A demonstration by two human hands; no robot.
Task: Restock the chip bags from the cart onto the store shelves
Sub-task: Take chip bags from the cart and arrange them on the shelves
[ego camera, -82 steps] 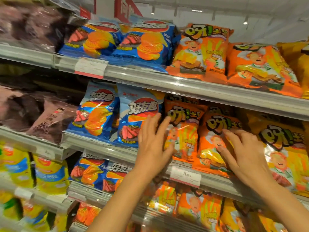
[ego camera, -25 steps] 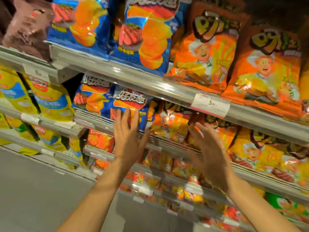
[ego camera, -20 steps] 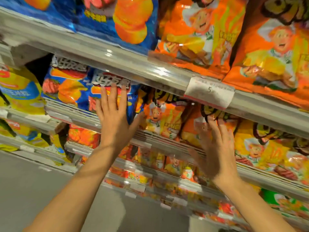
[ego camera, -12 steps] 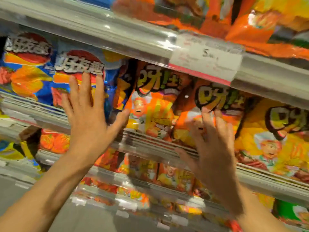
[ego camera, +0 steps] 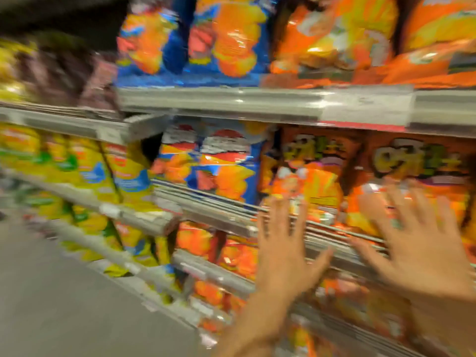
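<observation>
Shelves (ego camera: 219,101), blurred: blue bags (ego camera: 221,173) beside orange bags (ego camera: 311,181) on middle tier; yellow bags (ego camera: 128,173) on left bay. Grey floor (ego camera: 64,305) below.

Bright orange foil chip bags (ego camera: 313,176) with yellow-green cartoon lettering outlined in black are showing just above the bare left hand (ego camera: 282,253), and a matching orange bag (ego camera: 417,166) is sitting behind the fingers of the bare right hand (ego camera: 425,248). Left of the left hand, glossy blue chip bags (ego camera: 216,166) are showing orange and red printed shapes under a red and white logo. Further left, yellow chip bags (ego camera: 123,171) are carrying pale blue and green patches. Grey metal shelf rails (ego camera: 219,99) are running above both hands, one wearing a white price label (ego camera: 365,105) edged in red. Everything is blurring into streaks.
</observation>
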